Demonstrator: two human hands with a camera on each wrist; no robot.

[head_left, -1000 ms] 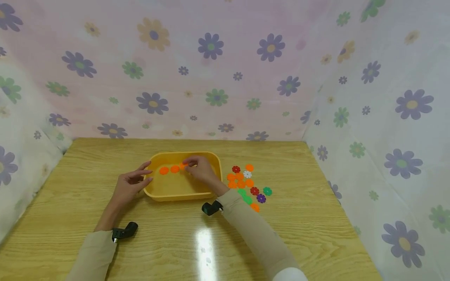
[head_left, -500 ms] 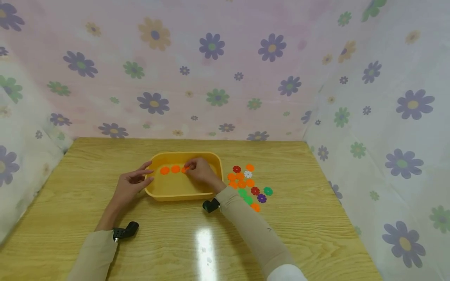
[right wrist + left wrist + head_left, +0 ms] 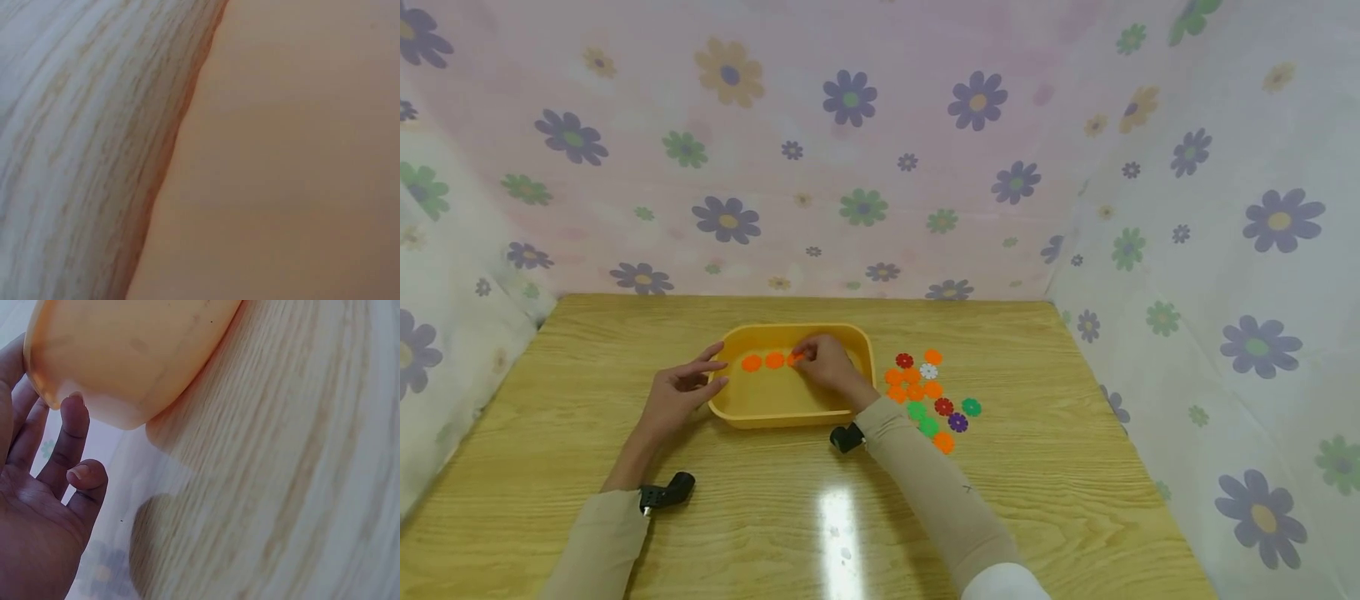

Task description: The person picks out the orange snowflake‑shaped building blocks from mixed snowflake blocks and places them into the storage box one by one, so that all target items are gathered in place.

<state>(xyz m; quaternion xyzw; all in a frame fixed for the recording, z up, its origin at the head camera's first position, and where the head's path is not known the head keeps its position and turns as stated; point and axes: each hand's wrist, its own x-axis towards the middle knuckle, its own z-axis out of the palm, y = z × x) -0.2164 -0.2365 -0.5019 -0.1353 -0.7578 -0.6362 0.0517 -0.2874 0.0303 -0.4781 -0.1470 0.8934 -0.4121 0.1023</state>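
On the wooden table (image 3: 1075, 467) a yellow tray (image 3: 760, 412) is sitting in the middle. Just beside its right wall a pile of coloured discs (image 3: 928, 396) is lying. The left hand (image 3: 681, 392) is resting against the left wall of the tray, its fingers relaxed and holding nothing. The right hand (image 3: 827, 367) is reaching inside the tray and its fingertips are pinching an orange disc (image 3: 792, 359), next to two more orange discs (image 3: 763, 362) lying in a row.
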